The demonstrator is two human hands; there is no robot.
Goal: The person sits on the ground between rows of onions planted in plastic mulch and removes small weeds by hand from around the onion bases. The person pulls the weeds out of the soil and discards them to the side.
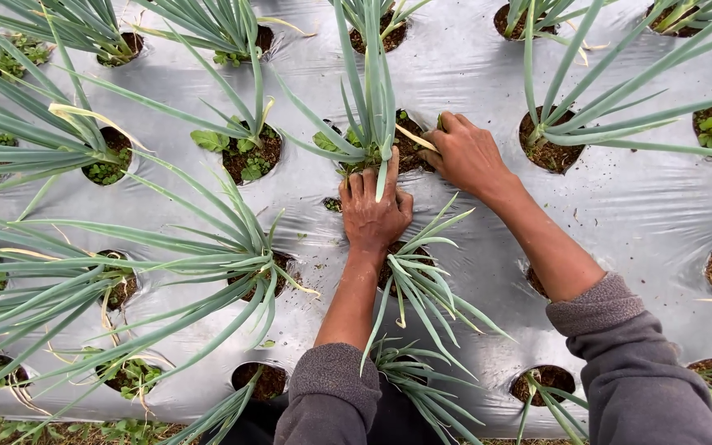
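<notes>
**Both hands at the base of one green onion plant**

Nearest, grey sleeves (611,363) pushed up off the forearms. Further out, left hand (374,210) laid flat, fingers spread and holding nothing, pressing the silver plastic mulch (455,74) at the near rim of a planting hole (409,148), apparently to keep the sheet down. Just beside it, right hand (467,155) with fingers curled down into the soil of that hole, by the green onion plant (372,107); whether pinching anything, cannot tell. Small broadleaf weeds (249,161) in neighbouring holes beyond.
</notes>
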